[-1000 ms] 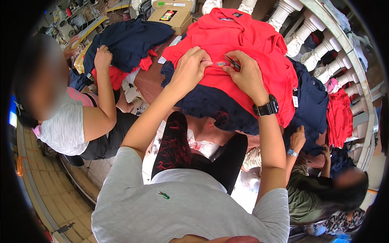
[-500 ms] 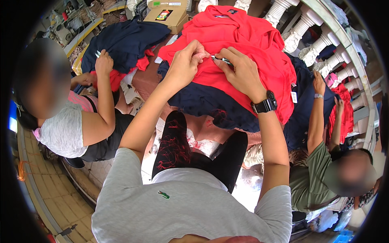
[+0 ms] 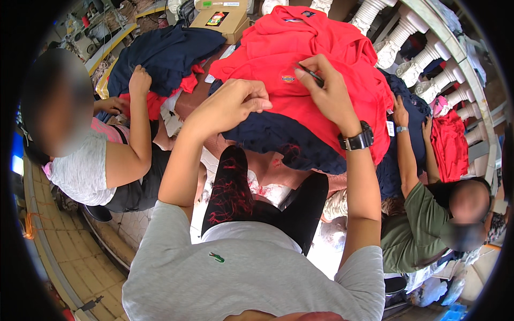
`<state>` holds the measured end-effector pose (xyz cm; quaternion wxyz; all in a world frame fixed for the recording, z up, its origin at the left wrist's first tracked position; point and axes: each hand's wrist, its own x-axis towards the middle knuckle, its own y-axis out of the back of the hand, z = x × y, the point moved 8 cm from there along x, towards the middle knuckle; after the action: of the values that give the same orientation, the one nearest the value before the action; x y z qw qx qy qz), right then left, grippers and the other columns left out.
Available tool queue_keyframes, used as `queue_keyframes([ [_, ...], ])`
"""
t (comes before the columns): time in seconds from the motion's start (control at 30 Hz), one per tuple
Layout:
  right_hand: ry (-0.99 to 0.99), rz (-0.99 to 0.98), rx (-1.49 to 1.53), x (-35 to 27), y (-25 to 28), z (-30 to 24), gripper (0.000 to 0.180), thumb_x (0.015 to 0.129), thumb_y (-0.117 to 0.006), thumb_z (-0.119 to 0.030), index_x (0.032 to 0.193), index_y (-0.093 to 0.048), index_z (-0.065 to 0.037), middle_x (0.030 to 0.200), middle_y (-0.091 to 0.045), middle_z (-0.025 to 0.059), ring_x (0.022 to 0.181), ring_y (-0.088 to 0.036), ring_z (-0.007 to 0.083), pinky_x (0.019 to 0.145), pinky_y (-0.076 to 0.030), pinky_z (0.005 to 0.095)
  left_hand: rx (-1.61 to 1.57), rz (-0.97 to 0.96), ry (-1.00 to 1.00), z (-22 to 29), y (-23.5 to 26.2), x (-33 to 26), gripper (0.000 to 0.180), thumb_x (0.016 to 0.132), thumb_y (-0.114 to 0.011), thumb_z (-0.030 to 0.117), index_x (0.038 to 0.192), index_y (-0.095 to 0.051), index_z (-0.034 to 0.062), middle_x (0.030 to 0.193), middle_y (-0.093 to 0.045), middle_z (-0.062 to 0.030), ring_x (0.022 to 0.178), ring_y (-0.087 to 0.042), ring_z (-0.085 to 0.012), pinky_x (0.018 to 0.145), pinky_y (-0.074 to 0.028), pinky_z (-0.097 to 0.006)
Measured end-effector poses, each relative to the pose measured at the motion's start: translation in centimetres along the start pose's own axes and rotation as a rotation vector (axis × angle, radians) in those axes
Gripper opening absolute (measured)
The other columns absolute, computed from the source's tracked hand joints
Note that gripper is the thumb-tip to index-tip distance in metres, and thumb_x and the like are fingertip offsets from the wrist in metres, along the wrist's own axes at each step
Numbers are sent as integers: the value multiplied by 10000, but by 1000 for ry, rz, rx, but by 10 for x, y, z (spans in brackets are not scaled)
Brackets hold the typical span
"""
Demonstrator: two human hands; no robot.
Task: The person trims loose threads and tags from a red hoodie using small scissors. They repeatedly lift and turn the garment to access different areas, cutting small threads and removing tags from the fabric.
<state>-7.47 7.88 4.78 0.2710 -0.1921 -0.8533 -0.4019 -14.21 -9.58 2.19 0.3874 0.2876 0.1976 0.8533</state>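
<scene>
A red shirt (image 3: 257,69) with a small sewn patch (image 3: 288,78) lies spread in front of me, on top of a dark navy garment (image 3: 278,136). My right hand (image 3: 329,88), a black watch at its wrist, is closed round slim dark thread snips (image 3: 311,75). Their tip points toward the patch and stays a little above the cloth. Left of it, my left hand (image 3: 233,104) hovers over the shirt's near edge, thumb and fingers pinched together. Whatever the pinch holds, if anything, is too small to make out.
Navy and red garments (image 3: 160,56) lie before a co-worker on the left. On the right, another co-worker handles a navy garment (image 3: 404,101) beside a red one (image 3: 448,144). A cardboard box (image 3: 227,24) stands at the back. White balusters (image 3: 399,40) line the right side.
My left hand has drawn back toward me, away from the patch. My right hand has shifted slightly right with the snips, uncovering the patch. The right co-worker's hands have moved lower onto the navy cloth.
</scene>
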Motion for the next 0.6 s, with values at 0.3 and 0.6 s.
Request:
queue_keyframes([
  [0.3, -151, -41, 3, -4, -15, 14, 347, 767, -846, -144, 1019, -638, -28, 857, -691, 116, 783, -683, 246, 712, -525, 372, 252, 371, -136, -15, -27, 16, 136, 876, -708, 36, 949, -613, -28, 852, -605, -154, 770, -627, -263, 696, -485, -389],
  [0.6, -198, 25, 69, -9, -3, 25, 334, 742, -822, -36, 1026, -649, -19, 869, -680, 89, 828, -674, 207, 723, -517, 338, 97, 375, -257, 1, -29, 14, 132, 900, -669, 10, 1016, -608, -5, 911, -606, -133, 817, -616, -261, 777, -500, -356],
])
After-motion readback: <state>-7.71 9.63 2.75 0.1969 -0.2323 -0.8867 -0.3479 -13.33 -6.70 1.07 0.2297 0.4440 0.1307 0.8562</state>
